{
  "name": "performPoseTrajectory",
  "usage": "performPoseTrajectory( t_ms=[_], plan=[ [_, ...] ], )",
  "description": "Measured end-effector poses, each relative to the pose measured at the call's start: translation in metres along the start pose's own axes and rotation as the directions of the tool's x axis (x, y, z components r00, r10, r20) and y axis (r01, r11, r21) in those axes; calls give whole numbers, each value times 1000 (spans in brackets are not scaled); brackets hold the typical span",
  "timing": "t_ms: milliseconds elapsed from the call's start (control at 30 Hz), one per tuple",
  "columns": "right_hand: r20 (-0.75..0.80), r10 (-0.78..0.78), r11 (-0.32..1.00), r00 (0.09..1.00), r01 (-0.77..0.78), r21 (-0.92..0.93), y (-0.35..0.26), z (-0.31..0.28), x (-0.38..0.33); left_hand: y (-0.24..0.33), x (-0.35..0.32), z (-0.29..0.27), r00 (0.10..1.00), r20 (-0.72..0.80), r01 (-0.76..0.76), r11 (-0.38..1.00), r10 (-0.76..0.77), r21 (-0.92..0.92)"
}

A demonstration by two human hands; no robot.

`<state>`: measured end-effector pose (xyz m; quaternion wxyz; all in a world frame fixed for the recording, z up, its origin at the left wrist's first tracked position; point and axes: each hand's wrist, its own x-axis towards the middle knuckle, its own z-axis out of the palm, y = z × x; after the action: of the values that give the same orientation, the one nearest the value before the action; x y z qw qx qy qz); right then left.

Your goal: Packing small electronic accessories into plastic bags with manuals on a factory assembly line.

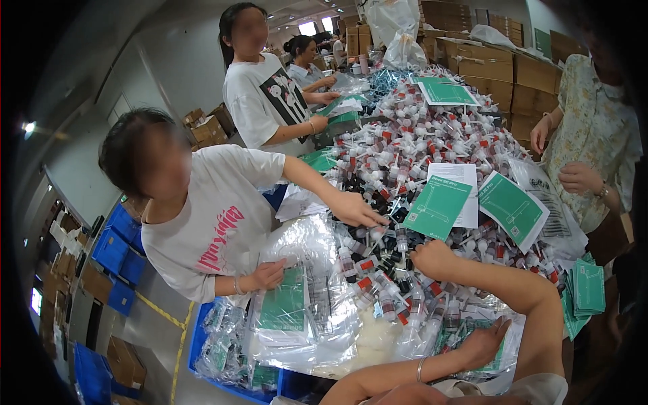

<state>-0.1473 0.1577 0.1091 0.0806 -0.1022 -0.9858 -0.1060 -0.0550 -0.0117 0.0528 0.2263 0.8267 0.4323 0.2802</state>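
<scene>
My left hand [480,345], a bracelet on its wrist, is closed on the edge of a clear plastic bag [451,337] with a green leaflet and small parts in it. Farther up, my right hand [433,260] reaches into a large heap of small bottles [432,138] with white tips and red labels. Its fingers are bent together among the bottles, and what they hold is hidden. Just beyond it lies a green printed leaflet [439,208] on a white sheet. A second green leaflet [514,210] rests on the heap to the right.
Across the left side a co-worker's hand [356,209] reaches into the heap; the other holds a bagged green leaflet [283,304]. Other people stand farther back and at right. A blue bin [202,337] holds filled bags. Green leaflets [586,289] are stacked at right; cardboard boxes [486,62] stand behind.
</scene>
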Motion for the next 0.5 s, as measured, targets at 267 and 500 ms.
performPoseTrajectory(
  t_ms=[267, 500],
  plan=[
    [-26, 6, 1000, 1000, -6, 11, -1, -1, 2, -2, 2, 1, 998, 56, 38, 999, -40, 36],
    [-16, 14, 1000, 1000, -14, 5, -2, 7, 0, -5, -1, 10, 999, 32, 23, 999, -24, 46]
  ],
)
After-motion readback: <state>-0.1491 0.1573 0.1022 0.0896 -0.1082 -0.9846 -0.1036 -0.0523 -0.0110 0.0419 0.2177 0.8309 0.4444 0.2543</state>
